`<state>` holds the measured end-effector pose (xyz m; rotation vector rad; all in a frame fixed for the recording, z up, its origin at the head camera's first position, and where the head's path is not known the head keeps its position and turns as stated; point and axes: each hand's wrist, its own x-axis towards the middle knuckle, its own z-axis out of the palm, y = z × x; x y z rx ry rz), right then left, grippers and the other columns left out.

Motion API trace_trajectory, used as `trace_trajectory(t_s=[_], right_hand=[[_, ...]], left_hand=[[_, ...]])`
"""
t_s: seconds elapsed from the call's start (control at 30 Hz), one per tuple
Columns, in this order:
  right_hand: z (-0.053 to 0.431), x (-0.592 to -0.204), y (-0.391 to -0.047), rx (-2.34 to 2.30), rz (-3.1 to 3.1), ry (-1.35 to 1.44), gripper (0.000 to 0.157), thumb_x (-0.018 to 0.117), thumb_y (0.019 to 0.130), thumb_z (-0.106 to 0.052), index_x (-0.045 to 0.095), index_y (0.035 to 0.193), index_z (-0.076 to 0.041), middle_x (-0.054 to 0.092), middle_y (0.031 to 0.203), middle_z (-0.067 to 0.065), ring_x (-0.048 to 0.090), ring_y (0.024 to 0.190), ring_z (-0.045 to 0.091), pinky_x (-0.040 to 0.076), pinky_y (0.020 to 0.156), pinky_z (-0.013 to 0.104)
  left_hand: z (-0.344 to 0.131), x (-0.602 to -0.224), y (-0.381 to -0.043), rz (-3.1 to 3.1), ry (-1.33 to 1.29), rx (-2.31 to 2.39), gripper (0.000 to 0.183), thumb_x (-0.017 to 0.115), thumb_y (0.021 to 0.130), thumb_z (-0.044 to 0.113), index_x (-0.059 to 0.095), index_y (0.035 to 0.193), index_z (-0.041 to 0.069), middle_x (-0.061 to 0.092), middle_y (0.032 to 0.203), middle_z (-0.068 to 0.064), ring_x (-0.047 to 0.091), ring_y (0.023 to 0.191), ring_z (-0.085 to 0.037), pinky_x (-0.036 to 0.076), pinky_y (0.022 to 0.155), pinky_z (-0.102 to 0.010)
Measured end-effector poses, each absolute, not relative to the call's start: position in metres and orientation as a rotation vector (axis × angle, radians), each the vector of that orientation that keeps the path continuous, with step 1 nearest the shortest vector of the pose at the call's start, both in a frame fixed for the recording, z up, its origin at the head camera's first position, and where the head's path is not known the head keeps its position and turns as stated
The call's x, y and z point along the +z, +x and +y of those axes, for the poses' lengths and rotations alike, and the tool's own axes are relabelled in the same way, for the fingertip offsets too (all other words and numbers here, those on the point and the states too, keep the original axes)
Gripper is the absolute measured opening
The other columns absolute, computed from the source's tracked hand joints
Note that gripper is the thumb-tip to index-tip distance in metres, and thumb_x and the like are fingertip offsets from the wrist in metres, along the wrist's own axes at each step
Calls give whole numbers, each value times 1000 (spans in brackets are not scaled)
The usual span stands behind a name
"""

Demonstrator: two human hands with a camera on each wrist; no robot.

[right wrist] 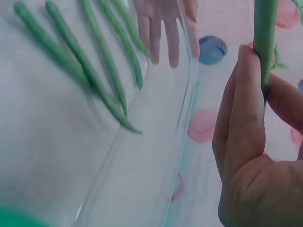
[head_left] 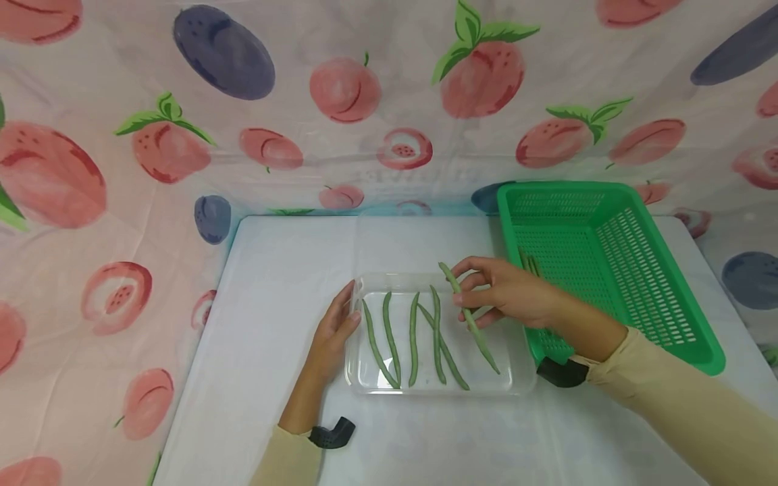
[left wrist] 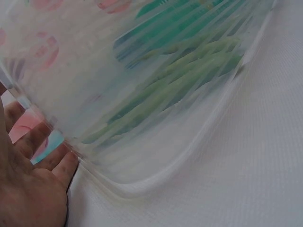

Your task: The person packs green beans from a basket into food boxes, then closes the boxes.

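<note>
My right hand (head_left: 501, 290) pinches a green bean (head_left: 486, 351) between thumb and fingers, above the right part of a clear plastic container (head_left: 440, 391). In the right wrist view the pinched bean stands out above the fingertips (right wrist: 248, 61). Several other green beans (head_left: 413, 341) lie in the container, spaced roughly side by side; two of them cross. At the container's left side rests my left hand (head_left: 333, 331), its fingers extended along the outer wall. Through that wall, the left wrist view shows the beans (left wrist: 165, 90) blurred.
A green perforated basket (head_left: 656, 270) stands right of the container, with a few more beans (head_left: 530, 262) at its left side, partly hidden by the right hand. A white cloth (head_left: 267, 283) covers the table. Fruit-printed sheeting (head_left: 340, 40) hangs behind and at the sides.
</note>
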<state>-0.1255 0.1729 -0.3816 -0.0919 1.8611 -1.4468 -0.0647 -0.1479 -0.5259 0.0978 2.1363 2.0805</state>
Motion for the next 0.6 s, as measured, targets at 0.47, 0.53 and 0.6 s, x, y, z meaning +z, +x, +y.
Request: trace_trajectory(t_s=[0.47, 0.53, 0.6], right_hand=[[139, -387, -120, -1501, 1783, -106, 51, 74, 94, -16, 47, 136, -4, 64, 104, 10, 76, 91, 26, 64, 69, 41], [136, -388, -120, -1503, 1779, -109, 51, 74, 94, -16, 47, 136, -4, 64, 105, 10, 76, 92, 27, 65, 70, 43], [134, -389, -120, -1506, 1778, -105, 51, 75, 94, -15, 47, 136, -4, 63, 104, 11, 76, 93, 29, 65, 71, 44]], left_hand=[[-147, -526, -65, 2142, 93, 2074, 54, 53, 105, 28, 37, 155, 42, 41, 162, 4, 41, 150, -25, 41, 116, -55], [-147, -526, -65, 2154, 90, 2068, 54, 54, 105, 29, 38, 155, 42, 41, 161, 6, 40, 150, -24, 40, 116, -55], [-148, -526, -65, 2162, 89, 2064, 54, 54, 105, 29, 38, 155, 43, 41, 162, 6, 40, 150, -24, 40, 116, -55]])
